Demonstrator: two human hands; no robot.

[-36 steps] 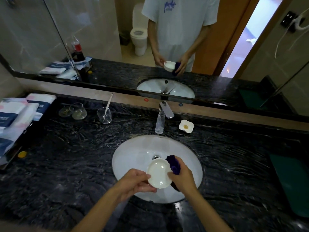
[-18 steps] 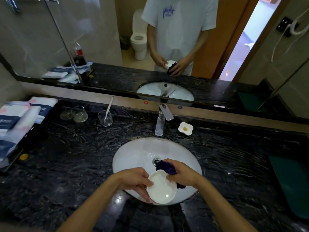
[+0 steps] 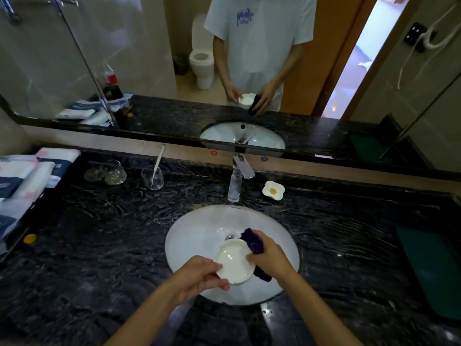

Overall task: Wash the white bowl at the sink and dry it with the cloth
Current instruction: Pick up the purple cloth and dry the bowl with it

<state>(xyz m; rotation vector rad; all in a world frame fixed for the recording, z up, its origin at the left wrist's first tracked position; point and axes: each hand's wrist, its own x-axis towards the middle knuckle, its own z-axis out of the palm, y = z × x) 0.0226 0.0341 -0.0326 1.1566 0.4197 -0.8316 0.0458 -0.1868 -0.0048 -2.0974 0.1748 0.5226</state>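
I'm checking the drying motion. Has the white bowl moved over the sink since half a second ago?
Yes. The white bowl has shifted up and back toward the drain; earlier it hung over the sink's near rim.
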